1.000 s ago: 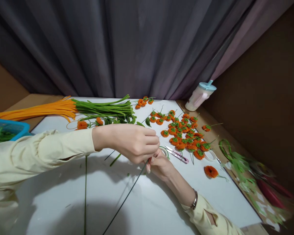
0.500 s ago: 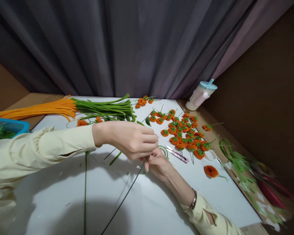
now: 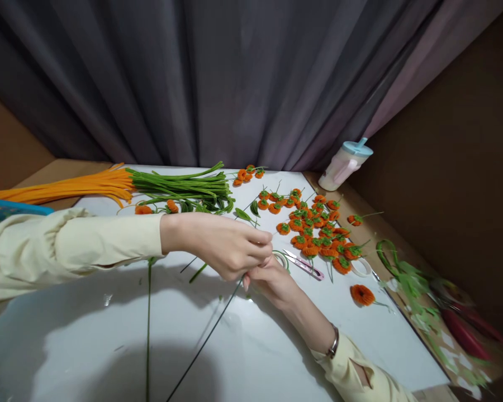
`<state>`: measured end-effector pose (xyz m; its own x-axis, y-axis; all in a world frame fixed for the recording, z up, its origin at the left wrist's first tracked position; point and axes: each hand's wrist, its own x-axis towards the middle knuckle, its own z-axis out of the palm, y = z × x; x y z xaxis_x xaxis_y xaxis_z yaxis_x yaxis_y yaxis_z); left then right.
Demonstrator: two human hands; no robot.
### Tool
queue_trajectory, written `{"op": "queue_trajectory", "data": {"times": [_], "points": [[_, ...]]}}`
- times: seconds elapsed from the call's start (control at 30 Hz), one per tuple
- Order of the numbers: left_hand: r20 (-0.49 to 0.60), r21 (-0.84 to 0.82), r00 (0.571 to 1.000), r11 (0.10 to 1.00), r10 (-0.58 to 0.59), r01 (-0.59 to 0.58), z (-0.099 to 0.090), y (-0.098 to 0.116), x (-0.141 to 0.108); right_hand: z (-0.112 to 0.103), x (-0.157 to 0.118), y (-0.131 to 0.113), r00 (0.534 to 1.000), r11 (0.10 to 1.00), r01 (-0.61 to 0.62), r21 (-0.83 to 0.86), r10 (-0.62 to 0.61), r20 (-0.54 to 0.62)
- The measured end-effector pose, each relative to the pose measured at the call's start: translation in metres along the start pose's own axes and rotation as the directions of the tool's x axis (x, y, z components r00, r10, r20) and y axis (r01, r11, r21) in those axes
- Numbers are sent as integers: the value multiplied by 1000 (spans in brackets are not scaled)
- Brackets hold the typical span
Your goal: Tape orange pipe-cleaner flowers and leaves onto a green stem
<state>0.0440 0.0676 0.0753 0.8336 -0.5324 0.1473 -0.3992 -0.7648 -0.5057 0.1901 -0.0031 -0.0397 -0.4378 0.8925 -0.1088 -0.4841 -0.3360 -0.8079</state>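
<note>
A long, dark green wire stem (image 3: pixel 205 343) slants down toward the bottom edge from the place where both hands meet. My right hand (image 3: pixel 272 282) has its thumb and fingers pinched round the top of this wire. My left hand (image 3: pixel 220 245) is closed and overlaps the right fingertips; whatever its fingers hold is hidden. Just behind the right hand lies a roll of tape (image 3: pixel 281 259), beside a pair of pink thread snips (image 3: pixel 304 264). Under the left forearm another green stem (image 3: pixel 148 329) lies on the white board (image 3: pixel 310 357).
Many orange flower heads (image 3: pixel 316 229) cover the board's right side, with a single one (image 3: pixel 362 295) nearer. Green (image 3: pixel 180 184) and orange pipe cleaners (image 3: pixel 75 187) lie at the back left. A tumbler (image 3: pixel 344 166), red-handled pliers (image 3: pixel 465 332) and green scraps (image 3: pixel 419 296) are on the right.
My left hand has turned slightly and dropped a little over the right fingertips. The wire's lower end has swung a little to the left. The view has shifted slightly.
</note>
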Motion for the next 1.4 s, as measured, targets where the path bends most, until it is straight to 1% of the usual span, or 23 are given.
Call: {"op": "queue_trajectory", "data": {"times": [0.07,0.1,0.13,0.2,0.3,0.4,0.53,0.6,0.67,0.73,0.8,0.87,0.93,1.07,1.2,1.3,1.4], "points": [[85,26,996,1000,3,-6,2,2,-1,-1,0,0,1000,1000,-16,-14,16,6],[109,41,994,999,2,-7,2,3,-2,-1,0,-1,1000,1000,-19,-18,19,7],[110,55,994,998,-4,-2,2,4,-2,-1,0,-2,1000,1000,-20,-21,20,6],[68,80,997,996,-43,37,1,8,-3,1,-1,-4,1000,999,-24,-29,24,4],[-4,98,992,987,-126,126,0,15,-4,5,-4,-6,999,998,-38,-48,38,-1],[-4,132,984,976,-177,176,1,22,-6,6,-6,-8,999,996,-41,-76,40,-18],[-19,165,972,958,-235,235,7,31,-7,5,-6,-10,998,993,-19,-113,13,-54],[4,201,951,932,-308,301,9,34,-5,4,-6,-10,998,992,-10,-128,1,-68],[65,237,917,898,-394,370,9,35,-2,3,-4,-10,996,991,-3,-132,-8,-85],[120,228,893,888,-433,399,8,34,2,4,-3,-8,995,992,-3,-123,-9,-98],[143,158,904,911,-404,382,8,32,4,5,-2,-6,993,995,-2,-104,-10,-115],[141,76,930,940,-339,332,9,30,4,5,-2,-4,991,995,-5,-95,-7,-132],[143,33,949,960,-281,279,10,29,4,3,-2,-3,991,994,-23,-104,9,-137],[161,71,964,977,-211,202,8,27,3,0,-2,-4,991,987,-72,-141,54,-125],[192,92,970,987,-151,135,4,22,3,1,-3,-7,990,984,-84,-160,63,-128],[206,83,974,994,-91,76,5,19,2,2,-3,-8,988,984,-79,-159,57,-142],[211,72,974,995,-85,71,7,18,1,1,-3,-7,983,985,-71,-157,42,-181]]}}
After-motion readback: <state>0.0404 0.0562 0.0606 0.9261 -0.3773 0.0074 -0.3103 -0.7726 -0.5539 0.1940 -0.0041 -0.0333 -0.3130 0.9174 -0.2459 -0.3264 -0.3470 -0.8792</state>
